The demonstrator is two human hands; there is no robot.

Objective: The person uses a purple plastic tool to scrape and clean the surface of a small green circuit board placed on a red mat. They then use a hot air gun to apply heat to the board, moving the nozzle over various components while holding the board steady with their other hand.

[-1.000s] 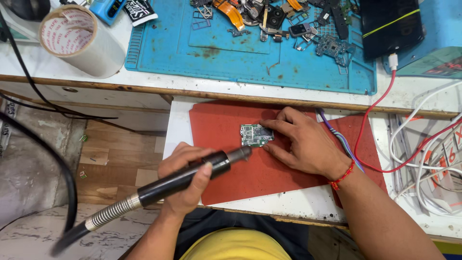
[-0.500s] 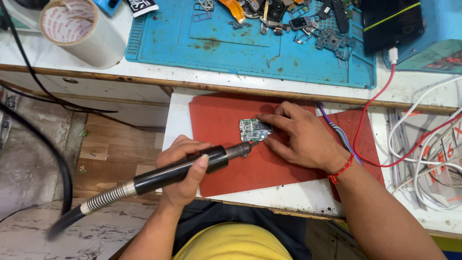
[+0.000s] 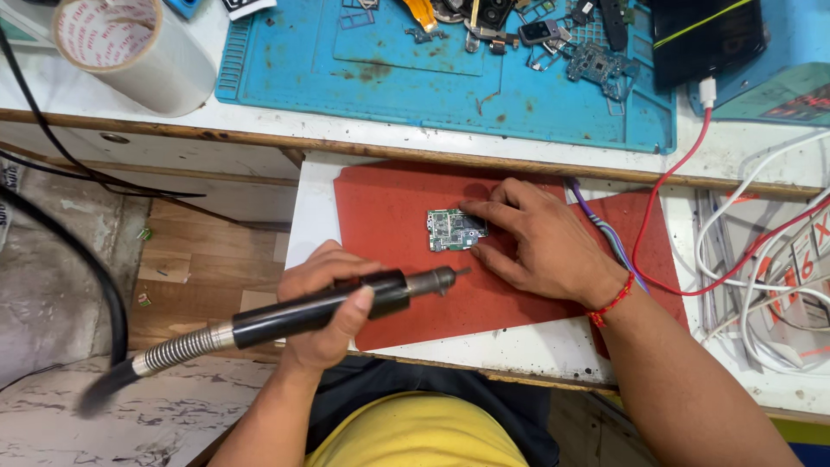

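Circuit board: small green circuit board (image 3: 456,230) lies flat on the red mat (image 3: 389,207), a little above the middle of the frame.
Handling: likely light, stiff and brittle, with tiny parts on its face; best held by its bare edges and pressed down, not pinched across the components.
Right hand: right hand (image 3: 540,246) rests on the mat with fingers spread narrow; one fingertip meets the board's upper right corner and another its lower right edge, pinning it rather than gripping it.
Left hand: left hand (image 3: 324,307) is wrapped fully around the black rotary handpiece (image 3: 320,310), lower left of centre.
Tool tip: metal nose points right, its bit near the board's lower edge and seemingly apart from it, though the gap is hard to judge.
Shaft: coiled flexible shaft (image 3: 177,350) trails to the lower left.
Surroundings: blue work mat (image 3: 363,78) with loose phone parts along the top; tape roll (image 3: 130,47) at upper left; red cable (image 3: 666,216) and white cables (image 3: 761,259) at right.
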